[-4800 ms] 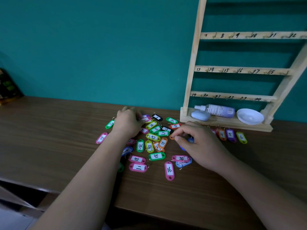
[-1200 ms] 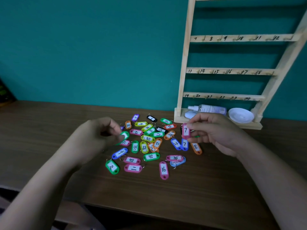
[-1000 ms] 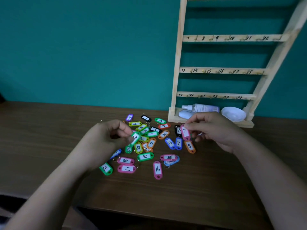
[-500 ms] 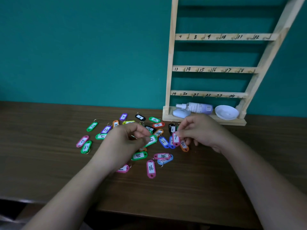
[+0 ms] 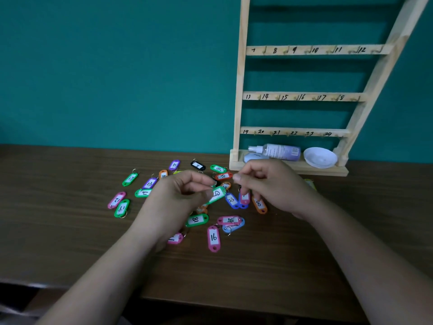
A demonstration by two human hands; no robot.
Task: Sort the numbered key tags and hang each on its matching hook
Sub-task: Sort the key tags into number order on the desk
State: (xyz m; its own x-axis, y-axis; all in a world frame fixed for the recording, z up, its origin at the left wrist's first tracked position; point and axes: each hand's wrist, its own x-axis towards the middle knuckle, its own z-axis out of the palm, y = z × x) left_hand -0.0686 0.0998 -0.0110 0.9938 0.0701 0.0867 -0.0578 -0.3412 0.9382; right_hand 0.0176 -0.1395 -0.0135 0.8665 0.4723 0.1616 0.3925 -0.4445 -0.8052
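Key tags (image 5: 213, 238) scattered label-up on table (image 5: 234, 273), left of rack (image 5: 241, 90) foot, numbers readable for sorting. Left hand (image 5: 178, 198) pinches green tag (image 5: 217, 194), face tilted up to read. Right hand (image 5: 269, 186) pinches pink tag (image 5: 244, 198), dangling beneath. Hooks (image 5: 264, 51) bare.

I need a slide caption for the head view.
Left hand pinches a green key tag, right hand a pink key tag, over tags scattered before the wooden hook rack.

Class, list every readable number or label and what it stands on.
"7 8 9 10 11 12": top rail
"14 15 16 17": middle rail
"19 20 21 22 23 24": bottom rail
"16": pink tag
"23": blue tag
"8": orange tag
Spray bottle label: too small.
Other tags: unclear.
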